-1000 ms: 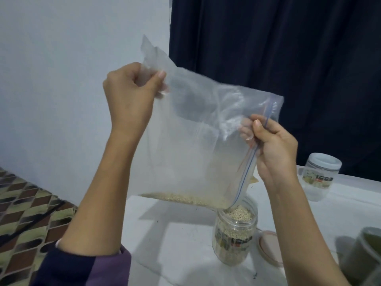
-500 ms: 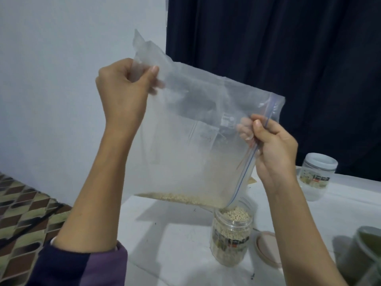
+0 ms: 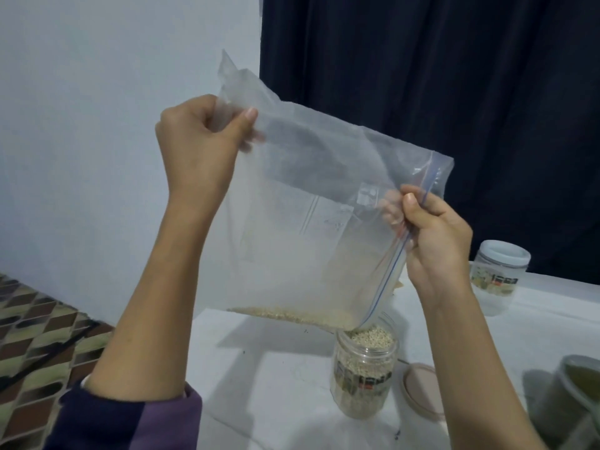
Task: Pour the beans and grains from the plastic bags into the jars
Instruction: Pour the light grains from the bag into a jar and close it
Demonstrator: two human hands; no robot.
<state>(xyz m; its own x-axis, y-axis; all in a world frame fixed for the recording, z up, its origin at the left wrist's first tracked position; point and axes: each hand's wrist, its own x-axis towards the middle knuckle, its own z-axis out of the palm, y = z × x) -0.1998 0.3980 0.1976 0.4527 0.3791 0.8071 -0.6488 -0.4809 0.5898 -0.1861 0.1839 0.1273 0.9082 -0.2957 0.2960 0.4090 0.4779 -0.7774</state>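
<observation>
Bag (image 3: 292, 222) pinched between both fingers (image 3: 250, 113)

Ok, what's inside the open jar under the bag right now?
The open jar holds pale grains heaped almost to its rim. A label covers part of its side, so the fill behind it is hidden. The bag corner hangs over its mouth.

clear bag (image 3: 311, 222) with blue zip line; pale beige grains (image 3: 292, 315); navy curtain (image 3: 438, 108); perhaps pinkish lid (image 3: 422, 393)

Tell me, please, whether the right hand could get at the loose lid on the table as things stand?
Probably not yet: the right hand is pinching the plastic bag over the open jar. The lid lies uncovered beside that jar, so the path looks free once the bag is released.
</observation>
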